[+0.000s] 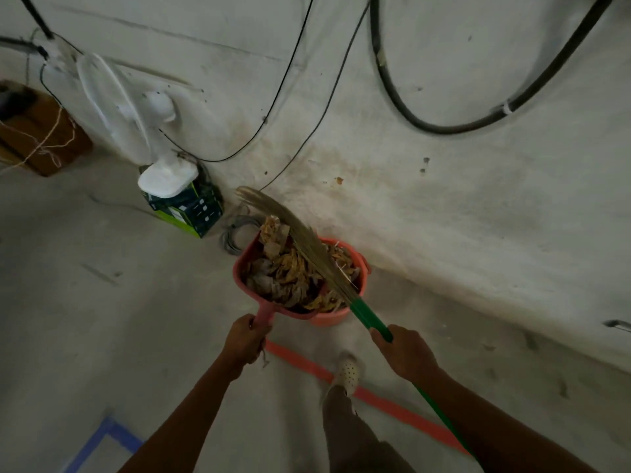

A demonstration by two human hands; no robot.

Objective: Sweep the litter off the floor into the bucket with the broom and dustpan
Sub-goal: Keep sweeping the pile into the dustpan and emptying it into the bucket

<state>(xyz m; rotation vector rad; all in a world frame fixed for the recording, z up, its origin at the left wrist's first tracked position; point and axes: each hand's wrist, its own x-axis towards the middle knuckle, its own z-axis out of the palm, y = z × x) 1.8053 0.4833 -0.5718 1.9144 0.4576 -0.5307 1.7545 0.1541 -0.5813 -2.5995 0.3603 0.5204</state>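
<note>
The dustpan [246, 248] is held over the left side of the bucket [333, 317], which stands on the floor [102, 319] close to the foot of the wall [444, 199]. The pan's long axis runs from its handle, nearest the person, up and away to its open mouth, which points toward the wall. It is heaped with litter [286, 271] of dry leaves and scraps, and more lies in the bucket. The left hand [247, 339] has its fingers curled tight round the handle, the pan itself just beyond the knuckles. The broom [370, 317] lies on a slant from lower right to upper left. Its green stick passes through the right hand [406, 349], whose fingers wrap round it, and the straw bristles reach across the bucket and pan, their tips past the pan's far edge. A white fan [119, 104] stands on a dark box [184, 206] to the left, and a strip of orange tape [375, 397] crosses the floor near a pale shoe [348, 370].
</note>
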